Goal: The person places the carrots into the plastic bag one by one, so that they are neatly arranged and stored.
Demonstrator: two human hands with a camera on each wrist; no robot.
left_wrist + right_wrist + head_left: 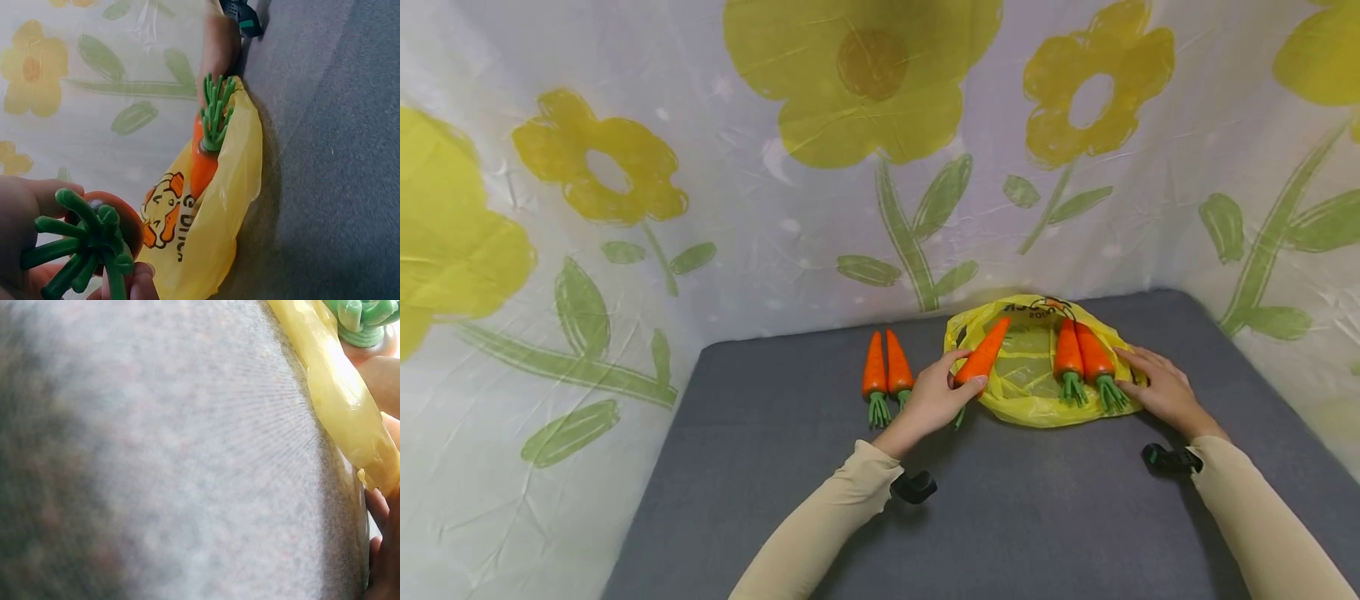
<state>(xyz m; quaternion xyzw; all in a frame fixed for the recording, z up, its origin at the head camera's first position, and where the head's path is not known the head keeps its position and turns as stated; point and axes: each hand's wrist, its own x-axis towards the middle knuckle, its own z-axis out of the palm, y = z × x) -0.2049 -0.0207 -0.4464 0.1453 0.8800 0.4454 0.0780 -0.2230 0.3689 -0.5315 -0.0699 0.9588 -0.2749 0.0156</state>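
At far left, a white fabric sheet (pixel 760 283) printed with yellow flowers and green leaves; spreads behind and beside a dark grey, cloth-surfaced table (pixel 760 467).

On that surface, left of the bare arms' reach, a pair of orange, tapering carrots with green tufted tops (pixel 875 371); lie side by side, narrow tips pointing away, tufts nearer.

Next, the left hand (pixel 931 400), with a cream sleeve (pixel 831 525) and a black wrist device (pixel 913 487) behind it; curls thumb and fingers round the thick end of another orange, tapering carrot with a green tuft (pixel 987 354), tip slanting up and rightward over the left part of a thin, crinkled yellow plastic bag (pixel 1030 412). In the left wrist view, tuft turned toward the camera.

Further right, the bag itself: lies on the table, mouth spread wide, with dark lettering and a cartoon print. Inside its right half, two more carrots (pixel 1094 354), side by side, tufts toward the near rim.

Farthest right, the right hand (pixel 1165 396); holds the bag's right rim between thumb and fingers, thumb close to the outer tuft. In the right wrist view, fingers partly cut off by the edge.
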